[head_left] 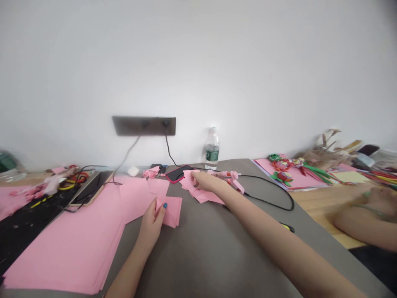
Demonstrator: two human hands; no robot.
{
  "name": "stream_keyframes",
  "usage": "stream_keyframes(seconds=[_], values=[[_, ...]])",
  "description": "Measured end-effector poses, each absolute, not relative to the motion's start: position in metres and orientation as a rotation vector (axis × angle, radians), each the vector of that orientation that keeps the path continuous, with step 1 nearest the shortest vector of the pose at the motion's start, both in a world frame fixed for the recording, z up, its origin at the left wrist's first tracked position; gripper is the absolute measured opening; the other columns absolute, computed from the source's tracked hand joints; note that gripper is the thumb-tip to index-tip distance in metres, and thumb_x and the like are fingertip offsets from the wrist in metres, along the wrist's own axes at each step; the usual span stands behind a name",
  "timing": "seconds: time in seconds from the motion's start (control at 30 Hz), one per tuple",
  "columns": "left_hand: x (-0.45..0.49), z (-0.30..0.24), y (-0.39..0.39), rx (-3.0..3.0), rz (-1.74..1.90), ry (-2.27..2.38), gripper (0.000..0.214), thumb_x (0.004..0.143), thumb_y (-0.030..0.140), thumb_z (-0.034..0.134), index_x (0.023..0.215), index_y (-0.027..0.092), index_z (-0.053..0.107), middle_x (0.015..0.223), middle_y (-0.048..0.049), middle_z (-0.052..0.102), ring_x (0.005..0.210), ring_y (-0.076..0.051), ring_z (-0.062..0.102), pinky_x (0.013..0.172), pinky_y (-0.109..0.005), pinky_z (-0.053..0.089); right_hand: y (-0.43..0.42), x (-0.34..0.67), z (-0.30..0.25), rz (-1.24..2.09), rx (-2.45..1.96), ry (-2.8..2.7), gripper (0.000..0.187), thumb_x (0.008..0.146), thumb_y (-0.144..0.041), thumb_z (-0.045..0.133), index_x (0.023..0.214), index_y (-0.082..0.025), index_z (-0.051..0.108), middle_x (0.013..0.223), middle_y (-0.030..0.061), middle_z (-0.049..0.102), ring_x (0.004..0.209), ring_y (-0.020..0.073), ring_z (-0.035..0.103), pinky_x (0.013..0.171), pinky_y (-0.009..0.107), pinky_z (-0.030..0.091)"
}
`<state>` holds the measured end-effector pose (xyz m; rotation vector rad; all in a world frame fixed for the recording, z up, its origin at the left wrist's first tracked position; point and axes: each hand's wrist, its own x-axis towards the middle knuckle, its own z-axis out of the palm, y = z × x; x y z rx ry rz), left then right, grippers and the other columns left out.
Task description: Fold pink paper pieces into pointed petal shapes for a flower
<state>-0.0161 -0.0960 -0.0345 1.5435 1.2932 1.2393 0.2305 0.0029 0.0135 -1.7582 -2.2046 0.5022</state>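
The pink paper squares (174,212), a small stack with uneven edges, are in the left hand (153,219), above the middle of the grey surface (198,256). The left thumb presses on top with the fingers beneath, gripping the stack's left side; its right edge juts free. Farther back, the right hand (203,182) is at a loose pile of pink pieces (201,196), its fingers bent down against the paper; whether they pinch a piece cannot be told.

A broad stretch of grey runs between the two forearms toward the near side. On the left, large pink sheets (71,240) take up the room, their right edge slanting near the left forearm. Behind the right hand, a pink glue gun (236,184) and its looping black cord (281,182) narrow the space; a red-edged phone (177,174) lies just left of the pile. A bottle (212,151) stands close to the wall (198,62). Past the slanting right edge, another person's arm (366,225) rests over a wooden tabletop (316,205).
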Motion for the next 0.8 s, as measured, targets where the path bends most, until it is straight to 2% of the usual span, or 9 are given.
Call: stream_keyframes(seconds=[0.17, 0.4, 0.47, 0.53, 0.6, 0.67, 0.8], values=[[-0.019, -0.037, -0.094, 1.54, 1.21, 1.274, 0.031, 0.085, 0.047, 0.06, 0.086, 0.016, 0.063, 0.079, -0.0036, 0.066, 0.08, -0.024, 0.062, 0.074, -0.03, 0.048, -0.002, 0.232, 0.029, 0.758, -1.924, -2.407, 0.031, 0.098, -0.032, 0.061, 0.126, -0.018, 0.061, 0.128, 0.0102, 0.063, 0.106, 0.0238, 0.066, 0.089, 0.044, 0.057], [-0.02, -0.037, -0.095, 1.549, 1.184, 1.252, 0.028, 0.088, 0.044, 0.058, 0.091, 0.017, 0.064, 0.083, -0.0048, 0.068, 0.086, -0.026, 0.064, 0.079, -0.032, 0.049, -0.021, 0.236, 0.037, 0.851, -1.995, -2.397, 0.029, 0.099, -0.032, 0.059, 0.125, -0.019, 0.061, 0.128, 0.0101, 0.063, 0.105, 0.0226, 0.066, 0.089, 0.043, 0.057], [-0.02, -0.036, -0.096, 1.55, 1.182, 1.248, 0.028, 0.088, 0.043, 0.058, 0.092, 0.017, 0.064, 0.086, -0.0055, 0.07, 0.088, -0.026, 0.065, 0.081, -0.032, 0.049, -0.021, 0.241, 0.04, 0.85, -1.936, -2.374, 0.02, 0.096, -0.03, 0.063, 0.113, -0.019, 0.067, 0.118, 0.0083, 0.068, 0.097, 0.0214, 0.067, 0.084, 0.039, 0.058], [-0.019, -0.035, -0.096, 1.549, 1.185, 1.248, 0.027, 0.087, 0.043, 0.059, 0.092, 0.017, 0.065, 0.086, -0.0058, 0.071, 0.088, -0.027, 0.065, 0.082, -0.033, 0.05, -0.017, 0.244, 0.045, 0.835, -1.852, -2.342, 0.002, 0.084, -0.02, 0.074, 0.083, -0.019, 0.073, 0.089, 0.0039, 0.074, 0.08, 0.0204, 0.068, 0.071, 0.032, 0.054], [-0.019, -0.035, -0.095, 1.547, 1.194, 1.252, 0.027, 0.086, 0.043, 0.06, 0.09, 0.017, 0.065, 0.084, -0.0055, 0.071, 0.087, -0.027, 0.065, 0.081, -0.033, 0.05, -0.013, 0.247, 0.05, 0.832, -1.755, -2.305, 0.014, 0.073, -0.012, 0.075, 0.063, -0.02, 0.07, 0.069, 0.0004, 0.071, 0.067, 0.0186, 0.064, 0.061, 0.028, 0.047], [-0.019, -0.035, -0.095, 1.545, 1.202, 1.257, 0.027, 0.085, 0.043, 0.061, 0.088, 0.017, 0.065, 0.083, -0.0052, 0.07, 0.085, -0.026, 0.065, 0.08, -0.033, 0.05, -0.01, 0.247, 0.055, 0.845, -1.658, -2.266, 0.013, 0.069, -0.013, 0.073, 0.059, -0.02, 0.069, 0.062, -0.0011, 0.069, 0.061, 0.0168, 0.06, 0.057, 0.027, 0.042], [-0.02, -0.036, -0.094, 1.535, 1.209, 1.269, 0.027, 0.084, 0.044, 0.062, 0.088, 0.017, 0.066, 0.082, -0.0054, 0.07, 0.084, -0.026, 0.065, 0.079, -0.033, 0.051, -0.014, 0.246, 0.062, 0.873, -1.49, -2.178, 0.007, 0.071, -0.018, 0.065, 0.067, -0.018, 0.071, 0.064, -0.002, 0.067, 0.06, 0.0142, 0.055, 0.058, 0.026, 0.039]])
